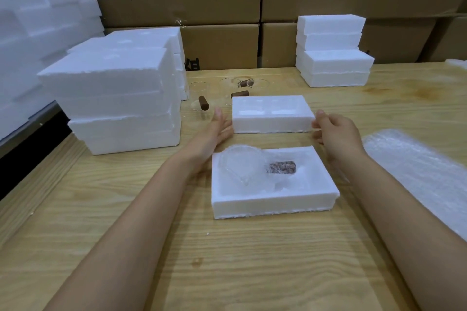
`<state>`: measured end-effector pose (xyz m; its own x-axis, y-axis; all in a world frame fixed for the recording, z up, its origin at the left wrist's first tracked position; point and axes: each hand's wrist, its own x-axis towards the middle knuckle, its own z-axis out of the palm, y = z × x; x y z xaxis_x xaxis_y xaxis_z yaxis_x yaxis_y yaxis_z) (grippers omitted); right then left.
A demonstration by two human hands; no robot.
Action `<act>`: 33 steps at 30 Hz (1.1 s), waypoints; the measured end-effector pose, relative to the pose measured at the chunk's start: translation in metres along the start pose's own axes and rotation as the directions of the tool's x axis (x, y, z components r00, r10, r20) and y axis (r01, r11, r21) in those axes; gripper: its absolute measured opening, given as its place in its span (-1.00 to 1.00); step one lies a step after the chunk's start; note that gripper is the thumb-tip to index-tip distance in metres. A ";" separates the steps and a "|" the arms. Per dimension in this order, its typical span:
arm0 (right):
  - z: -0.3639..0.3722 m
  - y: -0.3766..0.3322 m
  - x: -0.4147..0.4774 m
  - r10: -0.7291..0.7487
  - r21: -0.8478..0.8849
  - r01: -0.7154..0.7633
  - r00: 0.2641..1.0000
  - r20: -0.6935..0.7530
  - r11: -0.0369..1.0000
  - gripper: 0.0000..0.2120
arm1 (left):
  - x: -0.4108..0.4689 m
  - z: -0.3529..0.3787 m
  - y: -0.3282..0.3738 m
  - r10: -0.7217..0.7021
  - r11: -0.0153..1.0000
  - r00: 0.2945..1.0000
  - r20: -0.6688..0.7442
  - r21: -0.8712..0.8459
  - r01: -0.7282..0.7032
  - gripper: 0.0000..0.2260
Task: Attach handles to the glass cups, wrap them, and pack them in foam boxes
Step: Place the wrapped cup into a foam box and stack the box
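An open white foam box (275, 199) lies on the wooden table in front of me. A bubble-wrapped glass cup (240, 166) with a brown handle (281, 167) rests in its hollow. Just behind it sits a second foam piece (271, 113), hollow side up. My left hand (214, 131) is at that piece's left end with fingers spread, holding nothing. My right hand (333, 131) touches its right end with curled fingers. Further back stand several bare glass cups (228, 83) with brown handles (203, 103).
Foam boxes are stacked at the left (113, 98) and back right (333, 50). A bubble wrap sheet (419, 174) lies at the right. Cardboard cartons (219, 7) form a wall behind the table, with more foam (38, 20) piled at far left.
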<state>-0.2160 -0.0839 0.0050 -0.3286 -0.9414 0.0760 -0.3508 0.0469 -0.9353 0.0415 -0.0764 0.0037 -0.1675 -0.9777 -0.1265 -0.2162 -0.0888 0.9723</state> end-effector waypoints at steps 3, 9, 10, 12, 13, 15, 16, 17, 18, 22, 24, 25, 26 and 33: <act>0.000 0.003 0.005 0.036 0.065 -0.033 0.999 -0.038 0.997 -0.66 | -0.003 0.004 0.003 0.002 1.000 0.993 -0.114 0.010 -0.001 -0.41; -0.003 0.005 0.004 0.080 0.115 -0.090 0.993 0.091 0.989 -0.82 | -0.003 0.008 0.004 0.108 0.994 0.964 -0.241 0.050 -0.099 -0.71; -0.004 0.003 0.002 0.071 0.140 -0.088 0.991 0.116 0.986 -0.86 | -0.004 0.007 0.004 0.116 0.993 0.957 -0.265 0.032 -0.111 -0.74; -0.005 -0.001 -0.002 0.048 0.209 -0.080 0.987 0.154 0.975 -0.86 | -0.005 0.005 0.006 0.109 0.991 0.939 -0.325 -0.034 -0.127 -0.76; -0.007 -0.004 -0.004 0.039 0.254 -0.080 0.986 0.164 0.964 -0.87 | -0.006 0.004 0.008 0.113 0.987 0.928 -0.355 -0.070 -0.147 -0.76; -0.010 -0.013 -0.008 0.031 0.349 -0.087 0.986 0.163 0.933 -0.92 | -0.010 0.004 0.014 0.141 0.971 0.903 -0.406 -0.120 -0.206 -0.72; -0.013 -0.017 -0.010 0.044 0.390 -0.105 0.986 0.162 0.915 -0.91 | -0.012 0.004 0.018 0.149 0.962 0.892 -0.427 -0.147 -0.231 -0.68; -0.015 -0.021 -0.013 0.066 0.422 -0.132 0.984 0.168 0.897 -0.85 | -0.015 0.004 0.022 0.151 0.949 0.883 -0.443 -0.185 -0.255 -0.64; -0.017 -0.025 -0.014 0.079 0.436 -0.149 0.982 0.174 0.887 -0.74 | -0.018 0.003 0.025 0.155 0.936 0.878 -0.453 -0.218 -0.278 -0.63; -0.023 -0.035 -0.027 -0.029 0.457 -0.080 0.974 0.227 0.886 -0.52 | -0.034 0.004 0.037 0.270 0.912 0.866 -0.420 -0.176 -0.369 -0.77; -0.025 -0.040 -0.037 -0.138 0.482 -0.001 0.958 0.253 0.876 -0.46 | -0.046 0.005 0.041 0.371 0.898 0.851 -0.372 -0.091 -0.431 -0.77; -0.028 -0.042 -0.042 -0.180 0.496 0.031 0.950 0.256 0.868 -0.37 | -0.053 0.005 0.043 0.420 0.886 0.835 -0.354 -0.036 -0.461 -0.72; -0.031 -0.042 -0.045 -0.225 0.500 0.071 0.940 0.255 0.863 -0.33 | -0.061 0.005 0.044 0.470 0.870 0.813 -0.345 0.023 -0.493 -0.68; -0.043 -0.022 -0.073 -0.419 0.499 0.206 0.832 0.363 0.842 -0.72 | -0.100 0.006 0.012 0.791 0.612 0.585 -0.181 0.255 -0.749 -0.63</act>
<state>-0.2218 -0.0016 0.0352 0.1919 -0.9244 0.3298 0.0740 -0.3214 -0.9440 0.0493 0.0213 0.0271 -0.0946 -0.6765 0.7303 -0.2518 0.7260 0.6399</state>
